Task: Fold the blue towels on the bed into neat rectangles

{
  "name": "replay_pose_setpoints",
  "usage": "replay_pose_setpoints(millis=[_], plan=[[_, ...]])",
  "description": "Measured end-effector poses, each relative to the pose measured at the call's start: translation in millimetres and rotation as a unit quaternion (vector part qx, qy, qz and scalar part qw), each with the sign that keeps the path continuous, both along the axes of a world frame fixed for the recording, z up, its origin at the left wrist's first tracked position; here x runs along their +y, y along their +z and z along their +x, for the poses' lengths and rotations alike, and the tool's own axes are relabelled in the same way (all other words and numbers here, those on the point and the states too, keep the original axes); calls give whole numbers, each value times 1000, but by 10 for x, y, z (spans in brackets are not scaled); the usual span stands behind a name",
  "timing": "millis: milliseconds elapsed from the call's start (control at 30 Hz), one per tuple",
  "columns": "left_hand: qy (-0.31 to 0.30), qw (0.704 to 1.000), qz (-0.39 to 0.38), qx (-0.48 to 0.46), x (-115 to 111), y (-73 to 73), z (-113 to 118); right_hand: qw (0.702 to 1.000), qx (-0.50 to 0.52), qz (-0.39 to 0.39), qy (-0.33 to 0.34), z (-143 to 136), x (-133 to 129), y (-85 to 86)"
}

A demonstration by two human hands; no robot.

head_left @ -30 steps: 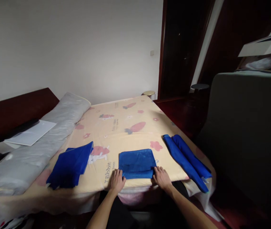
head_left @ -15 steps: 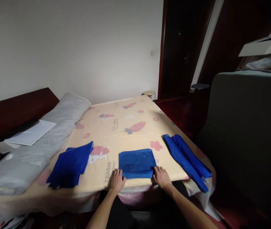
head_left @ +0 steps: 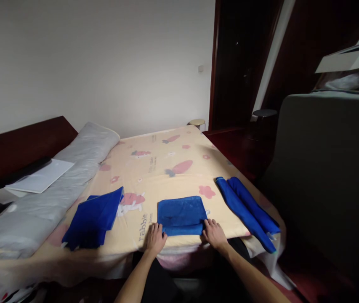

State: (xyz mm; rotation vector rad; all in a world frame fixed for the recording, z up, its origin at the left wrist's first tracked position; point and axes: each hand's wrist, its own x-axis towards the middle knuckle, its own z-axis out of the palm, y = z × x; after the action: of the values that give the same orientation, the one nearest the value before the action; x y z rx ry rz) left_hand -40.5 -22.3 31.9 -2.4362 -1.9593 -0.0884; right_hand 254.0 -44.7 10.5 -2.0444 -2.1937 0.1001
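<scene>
A blue cloth point(head_left: 182, 212) lies on the bed near its front edge, its near edge turned over in a narrow strip. My left hand point(head_left: 156, 238) is closed on the near left corner of this cloth. At the near right corner, my right hand point(head_left: 214, 234) has its fingers curled on the cloth. Thumbs and the gripped edges are partly hidden. To the left lies a loosely folded darker blue cloth point(head_left: 94, 219). On the right, two rolled blue cloths point(head_left: 245, 210) lie side by side, their near ends by the bed's corner.
The bed point(head_left: 154, 185) has a yellow printed sheet. A long grey bedding roll point(head_left: 72, 164) runs along the left, with a white flat item point(head_left: 42, 176) on it. A dark grey panel point(head_left: 327, 168) stands at the right; two stools point(head_left: 197, 122) point(head_left: 264, 113) are behind.
</scene>
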Motion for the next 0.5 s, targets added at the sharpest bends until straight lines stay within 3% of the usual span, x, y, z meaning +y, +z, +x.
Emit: replay_pose_setpoints(millis=[500], plan=[[-2,1000,13,2,3,5,2,1000,6,2,-1,-13,3,17]])
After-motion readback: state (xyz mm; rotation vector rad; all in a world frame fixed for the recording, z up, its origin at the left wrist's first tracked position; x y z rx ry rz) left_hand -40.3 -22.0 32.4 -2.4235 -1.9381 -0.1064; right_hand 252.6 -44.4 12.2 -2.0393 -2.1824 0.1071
